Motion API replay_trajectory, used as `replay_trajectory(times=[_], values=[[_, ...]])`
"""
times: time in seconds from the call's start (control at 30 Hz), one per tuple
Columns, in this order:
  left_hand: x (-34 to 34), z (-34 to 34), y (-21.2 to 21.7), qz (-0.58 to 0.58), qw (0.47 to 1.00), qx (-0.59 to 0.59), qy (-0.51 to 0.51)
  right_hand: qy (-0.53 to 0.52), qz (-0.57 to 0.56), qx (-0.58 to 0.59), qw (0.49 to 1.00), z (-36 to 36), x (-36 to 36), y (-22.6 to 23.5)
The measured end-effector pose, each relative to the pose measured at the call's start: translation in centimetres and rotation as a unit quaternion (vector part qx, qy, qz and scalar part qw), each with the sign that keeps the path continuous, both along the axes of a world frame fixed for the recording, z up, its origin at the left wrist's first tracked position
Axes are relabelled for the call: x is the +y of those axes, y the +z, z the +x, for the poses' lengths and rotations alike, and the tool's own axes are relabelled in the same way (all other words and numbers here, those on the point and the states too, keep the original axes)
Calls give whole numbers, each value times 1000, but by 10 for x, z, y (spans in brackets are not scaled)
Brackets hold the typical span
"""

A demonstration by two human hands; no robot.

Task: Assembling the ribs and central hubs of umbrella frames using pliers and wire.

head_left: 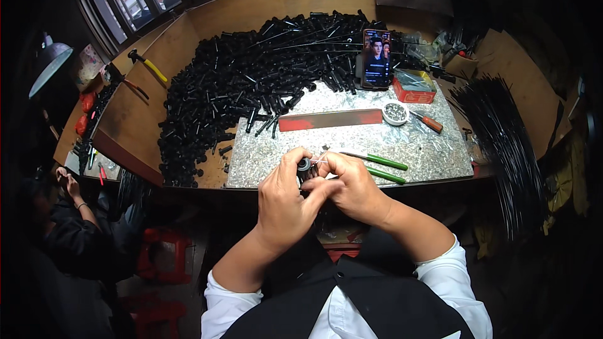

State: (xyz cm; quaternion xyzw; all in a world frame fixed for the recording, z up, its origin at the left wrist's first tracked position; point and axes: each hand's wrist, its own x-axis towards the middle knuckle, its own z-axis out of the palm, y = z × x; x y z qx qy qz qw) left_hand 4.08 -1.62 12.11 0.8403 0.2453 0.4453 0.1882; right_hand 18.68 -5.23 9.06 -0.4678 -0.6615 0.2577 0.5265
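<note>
One vest (408, 307) sits behind two hands (282, 198) (363, 193) around apparently one black cylinder (305, 164).

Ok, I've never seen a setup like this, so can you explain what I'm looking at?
There's no machine here, just a person's bare hands. The camera is worn on their head, looking down through a wide lens that bends straight edges. The left hand holds a black part; the right hand pinches a thin pale piece beside it. On the speckled slab lie green-handled pliers, a reddish bar, a dish and a screwdriver. Behind is a black heap.
</note>
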Motion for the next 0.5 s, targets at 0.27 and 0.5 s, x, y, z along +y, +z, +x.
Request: replay_trajectory(times=[0.27,0.5], values=[[5,3,-15,44,996,-39,61,-49,38,-43,997,-9,5,-9],[10,2,-30,102,990,-53,76,-15,48,-36,998,-8,1,-18]])
